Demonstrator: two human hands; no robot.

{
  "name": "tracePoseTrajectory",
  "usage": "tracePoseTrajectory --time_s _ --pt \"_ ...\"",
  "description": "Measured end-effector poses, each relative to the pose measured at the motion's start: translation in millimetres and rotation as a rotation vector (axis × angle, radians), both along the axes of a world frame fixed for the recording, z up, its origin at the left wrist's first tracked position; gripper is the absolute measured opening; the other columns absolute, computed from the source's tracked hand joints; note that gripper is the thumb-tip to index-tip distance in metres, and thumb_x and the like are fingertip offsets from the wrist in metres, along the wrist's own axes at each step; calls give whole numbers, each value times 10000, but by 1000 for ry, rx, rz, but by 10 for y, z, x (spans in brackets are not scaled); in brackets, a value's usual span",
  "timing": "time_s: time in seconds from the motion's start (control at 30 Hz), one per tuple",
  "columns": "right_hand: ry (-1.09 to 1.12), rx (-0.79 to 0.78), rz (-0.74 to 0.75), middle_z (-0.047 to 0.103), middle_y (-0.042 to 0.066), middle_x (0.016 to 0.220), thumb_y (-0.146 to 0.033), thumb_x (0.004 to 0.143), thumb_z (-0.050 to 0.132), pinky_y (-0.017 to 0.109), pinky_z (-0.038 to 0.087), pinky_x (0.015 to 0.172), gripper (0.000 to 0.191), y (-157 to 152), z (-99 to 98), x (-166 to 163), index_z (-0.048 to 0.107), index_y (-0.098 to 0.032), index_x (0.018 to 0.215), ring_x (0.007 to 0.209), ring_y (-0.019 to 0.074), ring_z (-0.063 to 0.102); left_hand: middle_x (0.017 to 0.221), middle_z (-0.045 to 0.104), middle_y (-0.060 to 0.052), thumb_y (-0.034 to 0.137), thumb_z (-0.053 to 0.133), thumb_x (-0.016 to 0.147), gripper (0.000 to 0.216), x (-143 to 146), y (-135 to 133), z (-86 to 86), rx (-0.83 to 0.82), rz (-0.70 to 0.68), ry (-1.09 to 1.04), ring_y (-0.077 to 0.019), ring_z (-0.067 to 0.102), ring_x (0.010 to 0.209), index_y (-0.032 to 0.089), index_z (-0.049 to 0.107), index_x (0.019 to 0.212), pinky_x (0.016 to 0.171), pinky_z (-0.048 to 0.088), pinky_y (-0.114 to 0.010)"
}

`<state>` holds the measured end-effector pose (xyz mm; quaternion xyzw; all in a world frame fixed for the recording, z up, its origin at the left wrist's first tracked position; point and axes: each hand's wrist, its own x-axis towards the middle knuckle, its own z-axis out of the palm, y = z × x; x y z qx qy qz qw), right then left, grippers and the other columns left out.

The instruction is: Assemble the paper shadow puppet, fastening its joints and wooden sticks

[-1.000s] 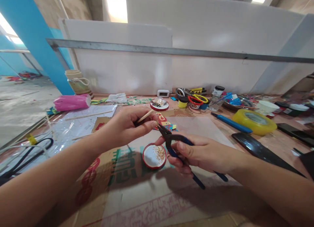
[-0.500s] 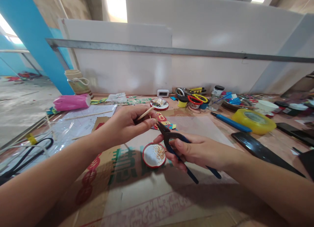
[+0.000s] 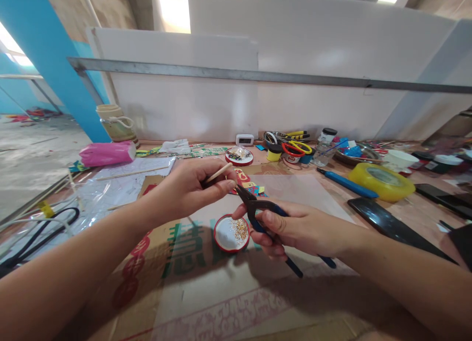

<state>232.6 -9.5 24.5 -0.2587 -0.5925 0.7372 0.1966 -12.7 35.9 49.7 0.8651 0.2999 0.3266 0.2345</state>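
Note:
A thin wooden stick (image 3: 218,173) is pinched in my left hand (image 3: 193,186), its pale end pointing up and right. My right hand (image 3: 283,225) grips dark blue-handled pliers (image 3: 254,203). Their jaws reach to my left thumb and fingertips; whatever small piece sits between the tips is too small to make out. Below the jaws lies a red-rimmed white lid (image 3: 222,236) with small gold-coloured bits (image 3: 241,231) in it. Just behind my left fingertips are colourful paper cut-outs (image 3: 254,188), partly hidden by my hand.
Behind stand another lid of beads (image 3: 239,162), a small digital clock (image 3: 245,139), scissors (image 3: 295,148) and paint jars (image 3: 274,153). To the right lie a blue pen-like tool (image 3: 346,182), a yellow tape roll (image 3: 354,176) and a black phone (image 3: 398,228). A pink pouch (image 3: 106,154) sits left.
The plier handles have swung slightly to the right and down with my right hand. My left hand stays almost still, holding the stick.

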Motion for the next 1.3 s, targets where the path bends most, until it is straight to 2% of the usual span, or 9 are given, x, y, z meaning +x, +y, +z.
tracePoseTrajectory --time_s 0.4,0.57,0.7,0.8,0.9,1.03,1.17,1.27,1.3 --pt "-87 82 24 459 -14 820 -566 961 489 230 411 591 512 29 44 29 529 -208 1326 645 88 461 639 449 46 325 533 927 171 19 -17 22 3 4 32 -94 399 575 202 622 849 532 335 -209" --pt "-283 381 66 589 84 1078 -591 984 398 349 480 847 596 33 217 71 426 -205 1437 932 183 569 641 458 38 339 539 914 194 25 -15 59 17 152 -88 -98 396 570 192 594 799 507 324 -220" --pt "-654 914 -123 486 146 1437 -545 990 409 485 325 1105 606 261 284 222 381 -208 1493 1316 302 430 585 390 54 377 554 914 204 22 -28 111 -8 267 -220 -90 335 508 196 592 829 446 264 -222" --pt "-1127 1119 -398 498 222 1428 -530 990 393 557 355 1051 617 601 132 416 397 -163 1486 1265 385 494 575 376 59 370 559 910 193 60 -77 117 -35 241 -187 -85 320 497 194 599 840 433 249 -217" --pt "-1348 1121 -405 524 261 1392 -421 992 435 536 387 1014 557 888 -129 591 430 -114 1456 1244 398 524 566 357 65 349 551 910 198 132 -152 109 -55 196 -140 -80 304 493 190 593 799 427 240 -211" --pt "-1377 1133 -391 563 275 1347 -356 956 523 529 414 977 524 1007 -323 670 490 -99 1412 1228 406 545 571 372 63 346 545 914 223 207 -258 116 -49 158 -131 -75 320 491 189 597 764 415 243 -203" --pt "-1275 1195 -403 643 228 1252 -418 930 573 481 440 959 459 855 -177 515 591 -136 1292 1190 375 580 590 388 65 341 544 918 223 243 -354 110 -103 146 -127 -70 335 506 189 599 764 419 263 -184" --pt "-1051 1236 -495 678 136 1185 -375 1005 436 372 487 906 316 542 -11 282 534 -183 1236 1079 246 642 598 387 72 347 536 930 219 267 -399 74 -193 142 -127 -64 328 510 194 598 786 427 267 -174" --pt "-748 1177 -573 697 109 1078 -373 1000 457 343 515 833 257 408 25 202 514 -191 1172 977 217 669 602 397 72 349 540 929 217 275 -409 60 -202 139 -125 -65 338 515 196 602 789 433 275 -174"
